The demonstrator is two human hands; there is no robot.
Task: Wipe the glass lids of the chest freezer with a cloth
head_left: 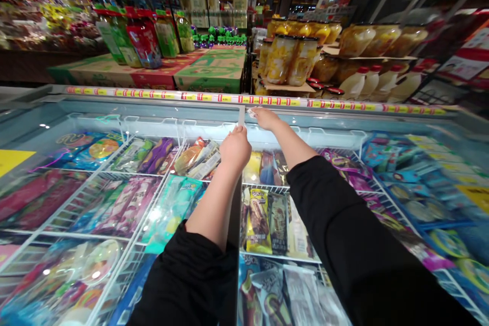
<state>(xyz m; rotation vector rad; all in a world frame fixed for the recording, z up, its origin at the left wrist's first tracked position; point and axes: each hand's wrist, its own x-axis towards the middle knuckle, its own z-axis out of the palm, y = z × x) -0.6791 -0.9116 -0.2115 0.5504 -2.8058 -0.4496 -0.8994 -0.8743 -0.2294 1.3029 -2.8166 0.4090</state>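
Observation:
My right hand reaches to the far rim of a chest freezer, its fingers closed on a small crumpled white wipe. Whether it is cloth or paper I cannot tell. My left hand is closed around the upright edge strip of the freezer's sliding glass lid, just nearer to me and left of the right hand. Below both arms, wrapped ice creams lie in white wire baskets. The left forearm hides part of the lid edge.
Yellow price labels line the freezer's far rim. Behind it stand jars of yellow fruit, red and green bottles on patterned cartons, and white bottles with red caps. A yellow sign is at the left.

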